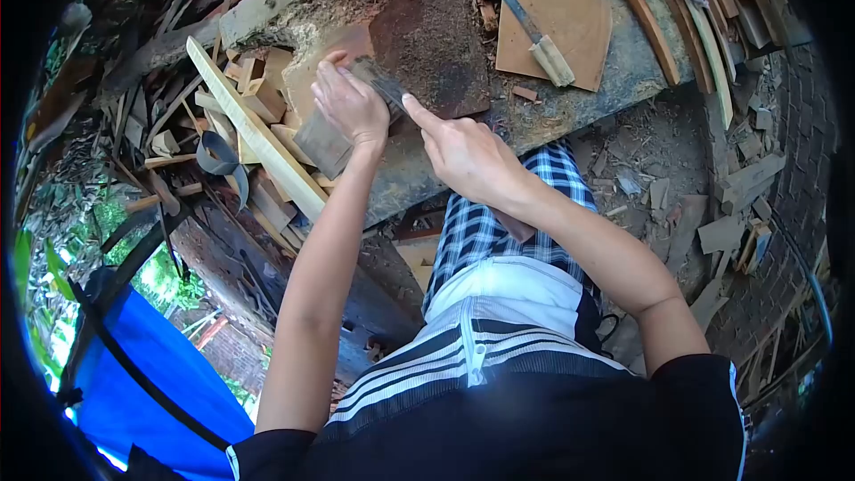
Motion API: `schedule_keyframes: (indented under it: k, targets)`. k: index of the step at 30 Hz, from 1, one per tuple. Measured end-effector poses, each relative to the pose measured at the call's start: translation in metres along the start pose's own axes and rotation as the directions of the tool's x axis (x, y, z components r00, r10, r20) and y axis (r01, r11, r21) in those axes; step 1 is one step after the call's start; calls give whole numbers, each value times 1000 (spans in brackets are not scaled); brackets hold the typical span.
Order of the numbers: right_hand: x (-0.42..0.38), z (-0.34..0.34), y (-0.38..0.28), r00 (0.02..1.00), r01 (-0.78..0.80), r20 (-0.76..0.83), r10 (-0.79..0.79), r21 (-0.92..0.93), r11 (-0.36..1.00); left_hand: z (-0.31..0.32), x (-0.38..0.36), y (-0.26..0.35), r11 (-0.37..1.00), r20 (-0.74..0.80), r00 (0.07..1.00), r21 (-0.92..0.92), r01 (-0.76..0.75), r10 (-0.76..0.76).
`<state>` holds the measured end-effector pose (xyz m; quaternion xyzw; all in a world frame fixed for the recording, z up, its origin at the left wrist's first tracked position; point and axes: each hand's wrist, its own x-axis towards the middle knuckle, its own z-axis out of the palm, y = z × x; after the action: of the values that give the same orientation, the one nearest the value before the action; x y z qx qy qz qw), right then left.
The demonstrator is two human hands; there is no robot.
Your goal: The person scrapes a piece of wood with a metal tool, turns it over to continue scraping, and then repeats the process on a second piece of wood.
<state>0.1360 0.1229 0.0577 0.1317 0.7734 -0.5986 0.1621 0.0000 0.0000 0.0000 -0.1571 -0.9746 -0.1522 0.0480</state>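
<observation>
A flat wooden piece lies on the workbench, partly under my left hand. That hand rests on it with its fingers stretched forward. My right hand is closed round the handle of a dark flat blade, its index finger stretched along the top. The handle shows below the palm. The blade reaches over to the fingers of my left hand, near a reddish-brown wooden surface strewn with shavings.
A long pale wood strip and small offcuts lie to the left. A square board and a tool with a wooden handle are at the upper right. Curved strips stand beyond. A blue tarp hangs lower left.
</observation>
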Motion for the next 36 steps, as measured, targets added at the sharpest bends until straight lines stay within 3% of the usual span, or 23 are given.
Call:
schedule_keyframes:
  k: [2,3,6,9,11,18,20,29,36]
  targets:
    - [0,-1,-8,998,-62,-24,62,4,998,-9,-3,6,1000,7,1000,-17,15,-15]
    - [16,-13,13,997,-30,-79,22,-97,995,24,9,19,994,-69,997,-109,7,-15]
    - [9,-2,13,993,-29,-117,15,-113,993,18,7,15,996,-73,997,-88,-9,3]
    - [0,1,16,998,23,-61,-30,-115,993,12,4,9,998,-86,996,-68,-10,4]
    - [11,5,12,988,64,-137,-75,-80,995,6,1,7,999,-53,999,-35,-1,-1]
    - [-3,10,12,990,83,-103,-96,-125,989,4,-3,2,1000,-69,997,-4,-31,31]
    - [8,6,6,998,-6,-62,0,-96,995,3,-2,4,1000,-57,998,12,-22,22]
    - [17,13,15,980,108,-154,-124,-108,988,6,-3,0,999,-67,997,39,-33,36]
    - [11,9,14,994,56,-86,-62,-70,996,4,-5,3,1000,-28,1000,28,0,1]
